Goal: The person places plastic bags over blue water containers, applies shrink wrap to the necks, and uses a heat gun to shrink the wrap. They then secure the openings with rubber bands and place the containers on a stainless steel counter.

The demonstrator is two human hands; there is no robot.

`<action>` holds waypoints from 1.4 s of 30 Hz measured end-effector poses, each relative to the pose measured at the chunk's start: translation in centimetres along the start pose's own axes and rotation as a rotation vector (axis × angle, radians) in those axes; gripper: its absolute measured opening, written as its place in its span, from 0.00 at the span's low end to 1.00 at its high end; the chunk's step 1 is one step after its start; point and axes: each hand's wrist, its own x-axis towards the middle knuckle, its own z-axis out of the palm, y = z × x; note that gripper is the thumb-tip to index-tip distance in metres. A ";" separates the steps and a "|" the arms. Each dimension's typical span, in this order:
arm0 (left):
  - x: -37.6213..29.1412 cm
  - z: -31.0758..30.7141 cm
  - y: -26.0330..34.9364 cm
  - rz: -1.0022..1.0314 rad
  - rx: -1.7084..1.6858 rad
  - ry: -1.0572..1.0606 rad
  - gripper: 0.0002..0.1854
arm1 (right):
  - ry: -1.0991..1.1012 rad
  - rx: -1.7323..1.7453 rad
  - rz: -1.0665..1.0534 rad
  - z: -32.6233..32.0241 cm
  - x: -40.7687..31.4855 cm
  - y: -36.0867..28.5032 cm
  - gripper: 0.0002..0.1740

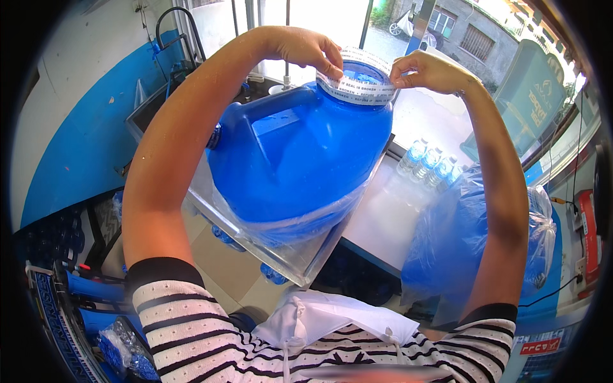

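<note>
A large blue plastic water jug (297,158) with a moulded handle (282,103) stands before me, and clear plastic film (287,225) lies about its lower part. A printed white-and-clear seal band (357,91) loosely surrounds its wide neck. At the band's left side, my left hand (304,50) pinches the upper edge between thumb and fingers. Opposite it, my right hand (428,73) grips the band's right edge with bent fingers. The mouth of the jug (366,72) shows no lid. A dark cap (214,136) sits on the jug's left side, partly behind my left forearm.
Metal edging (306,277) borders the surface under the jug. Several small water bottles (431,163) stand on a white surface to the right, near a clear plastic bag with blue contents (445,239). A black curved faucet (179,14) rises at the back left. Glass panes lie beyond.
</note>
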 end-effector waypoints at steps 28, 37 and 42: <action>0.5 3.5 -3.4 -0.066 -0.311 0.186 0.73 | 0.576 0.388 0.038 10.2 2.3 0.7 0.52; 0.2 3.6 -2.9 -0.047 -0.345 0.129 0.71 | 0.452 0.380 0.075 10.0 1.3 1.5 0.55; -0.3 3.0 -1.6 -0.056 -0.289 0.124 0.72 | 0.402 0.355 0.092 8.9 -0.5 0.8 0.58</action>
